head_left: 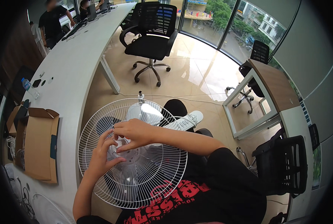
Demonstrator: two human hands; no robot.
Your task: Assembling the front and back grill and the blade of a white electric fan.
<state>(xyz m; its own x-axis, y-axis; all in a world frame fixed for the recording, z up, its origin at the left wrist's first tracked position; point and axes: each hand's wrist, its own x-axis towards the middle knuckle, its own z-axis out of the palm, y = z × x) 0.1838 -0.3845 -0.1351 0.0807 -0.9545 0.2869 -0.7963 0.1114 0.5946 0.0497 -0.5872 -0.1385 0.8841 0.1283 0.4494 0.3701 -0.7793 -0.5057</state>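
Near, the white fan grille (pixel 155 164) lies over the lap, seemingly for steadiness; left hand (pixel 102 155) and right hand (pixel 136 132) pinch its pale hub piece (pixel 118 146) from both sides, likely for even grip; left, an open carton (pixel 41 149); far, a black chair (pixel 149 46)

Floor (pixel 136 84): glossy beige tiles, ahead of the grip
White table (pixel 71 74): long, left of the grip, stretching ahead
Black mesh chair (pixel 147 46): wheeled, ahead of the grip
Desk (pixel 269 82): brown top, white frame, right of the grip
Windows (pixel 198 30): tall, ahead-right of the grip, trees (pixel 217 15) outside
Daylight glare (pixel 213 80): on floor tiles near the windows
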